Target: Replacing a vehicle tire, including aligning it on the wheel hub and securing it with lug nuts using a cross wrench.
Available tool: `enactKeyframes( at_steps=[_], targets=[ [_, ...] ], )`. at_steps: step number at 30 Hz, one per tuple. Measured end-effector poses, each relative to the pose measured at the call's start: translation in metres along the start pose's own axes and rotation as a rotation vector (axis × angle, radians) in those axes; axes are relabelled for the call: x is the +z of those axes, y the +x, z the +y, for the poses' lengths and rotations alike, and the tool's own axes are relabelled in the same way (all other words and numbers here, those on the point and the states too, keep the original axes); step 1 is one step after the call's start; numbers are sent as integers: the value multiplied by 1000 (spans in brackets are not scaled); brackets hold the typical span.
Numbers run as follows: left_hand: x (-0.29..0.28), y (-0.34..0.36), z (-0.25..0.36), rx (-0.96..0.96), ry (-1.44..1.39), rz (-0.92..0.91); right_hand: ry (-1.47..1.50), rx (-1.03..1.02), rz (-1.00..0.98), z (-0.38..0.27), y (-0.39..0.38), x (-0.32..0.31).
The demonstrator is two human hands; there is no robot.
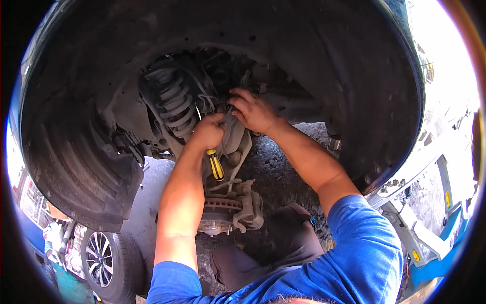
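Screwdriver (pixel 215 166): yellow handle, black stripes, slanting down from under my left hand (pixel 208 134), butt end lowest. Left fingers curled closed around its upper part, which they hide; thumb side up against a dull grey flat part (pixel 231 125). My right hand (pixel 256 113) is half open, fingers bent and a little apart, by that part's top edge; cannot tell whether they pinch anything. Handle sits below both sets of fingers, right of the coil spring (pixel 177 104), above the brake disc (pixel 221 203).
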State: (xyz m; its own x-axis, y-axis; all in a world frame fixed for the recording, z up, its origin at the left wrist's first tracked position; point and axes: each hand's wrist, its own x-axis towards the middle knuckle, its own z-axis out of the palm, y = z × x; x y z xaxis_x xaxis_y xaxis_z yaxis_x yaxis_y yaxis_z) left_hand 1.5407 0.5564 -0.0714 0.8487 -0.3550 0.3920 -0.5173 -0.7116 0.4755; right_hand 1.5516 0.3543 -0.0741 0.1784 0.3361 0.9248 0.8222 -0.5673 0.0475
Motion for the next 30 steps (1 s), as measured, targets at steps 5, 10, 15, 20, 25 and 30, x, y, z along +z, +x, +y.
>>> enactKeyframes(
  at_steps=[5, 10, 15, 20, 25, 30],
  targets=[
    [-3, -12, 10, -42, -79, 10, -227, 157, -485, -8, 10, -2],
    [-14, -55, 34, -41, 148, 538, -327, 241, -475, -30, 9, 26],
    [-8, -116, 59, 3, -129, 880, -347, 350, -295, -11, 21, 42],
    [15, -157, 73, 372, -81, 919, -292, 554, 103, 53, 66, 41],
    [25, -180, 62, 402, -697, 993, -202, 780, 155, 83, 86, 50],
    [34, -188, 27, 291, -1181, 955, -291, 647, 210, 97, 83, 61]
  ],
)
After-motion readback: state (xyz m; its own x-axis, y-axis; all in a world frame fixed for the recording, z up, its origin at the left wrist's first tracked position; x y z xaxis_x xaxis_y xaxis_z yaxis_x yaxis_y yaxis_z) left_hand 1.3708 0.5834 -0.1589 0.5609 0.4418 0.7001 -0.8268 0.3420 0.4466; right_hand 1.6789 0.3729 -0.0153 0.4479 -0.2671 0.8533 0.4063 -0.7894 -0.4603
